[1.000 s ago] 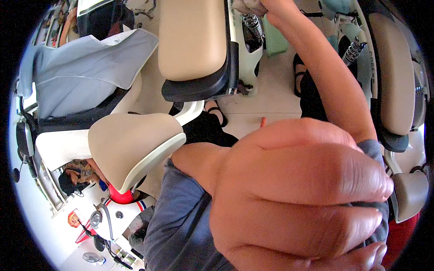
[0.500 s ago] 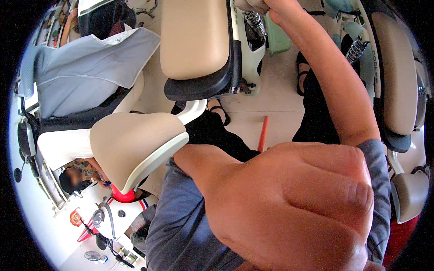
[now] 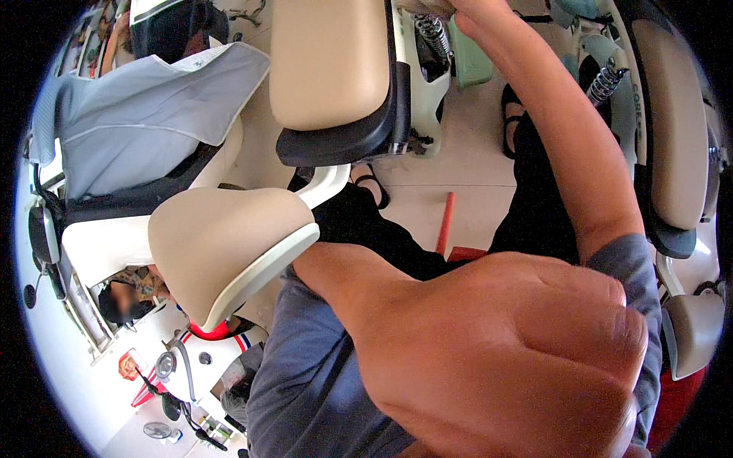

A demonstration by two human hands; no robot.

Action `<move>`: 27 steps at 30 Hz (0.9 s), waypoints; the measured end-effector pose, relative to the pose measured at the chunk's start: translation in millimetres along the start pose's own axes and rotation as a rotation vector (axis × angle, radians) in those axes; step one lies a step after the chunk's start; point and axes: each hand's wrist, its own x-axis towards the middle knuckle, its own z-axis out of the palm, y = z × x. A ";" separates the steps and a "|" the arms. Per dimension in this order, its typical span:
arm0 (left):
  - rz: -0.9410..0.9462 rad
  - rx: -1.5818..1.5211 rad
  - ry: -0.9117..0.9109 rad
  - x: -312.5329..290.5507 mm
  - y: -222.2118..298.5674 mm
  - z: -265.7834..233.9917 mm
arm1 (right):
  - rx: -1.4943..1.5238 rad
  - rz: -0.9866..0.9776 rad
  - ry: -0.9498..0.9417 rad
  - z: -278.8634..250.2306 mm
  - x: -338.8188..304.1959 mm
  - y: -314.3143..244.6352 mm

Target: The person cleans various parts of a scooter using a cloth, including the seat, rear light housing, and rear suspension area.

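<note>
My left hand (image 3: 504, 359) is curled closed, large and close to the view, in front of my grey shirt. Its back and bent knuckles face up; the palm and anything inside it are hidden. My right arm stretches forward to the top edge, where my right hand (image 3: 475, 14) is partly cut off. It is closed on what looks like a crumpled greyish-beige cloth (image 3: 429, 6). Beside that hand are a coil spring (image 3: 433, 37) and the light bodywork of a scooter with a beige seat (image 3: 328, 61). A pale green panel (image 3: 471, 61) sits just below the right wrist.
A beige backrest (image 3: 229, 248) juts out at left, near my left arm. A grey cover (image 3: 153, 122) drapes another scooter. More scooter seats (image 3: 668, 122) line the right. A red stick (image 3: 446, 221) is near my feet. Another person (image 3: 126, 301) is at lower left.
My left hand has shifted a little to the right and down, still curled. A red flat edge now shows above it. My right hand has moved slightly toward the top edge.
</note>
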 end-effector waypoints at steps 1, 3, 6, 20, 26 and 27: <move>-0.001 -0.003 0.000 0.7 -0.1 1.2 | -0.007 -0.006 0.011 -1.5 3.3 2.2; -0.002 -0.008 0.001 0.3 0.3 1.3 | -0.021 -0.016 0.030 -1.3 6.6 5.2; -0.003 -0.012 0.006 0.5 2.2 1.7 | 0.038 0.014 0.038 1.8 1.8 2.4; 0.001 -0.030 0.040 2.1 2.6 7.1 | 0.018 -0.039 0.069 -0.6 4.5 4.4; -0.007 0.059 0.105 11.1 15.3 15.8 | -0.515 -0.256 0.021 -16.8 7.3 1.1; 0.003 0.116 0.170 12.8 21.1 17.6 | -0.933 -0.593 0.050 -15.1 10.9 10.3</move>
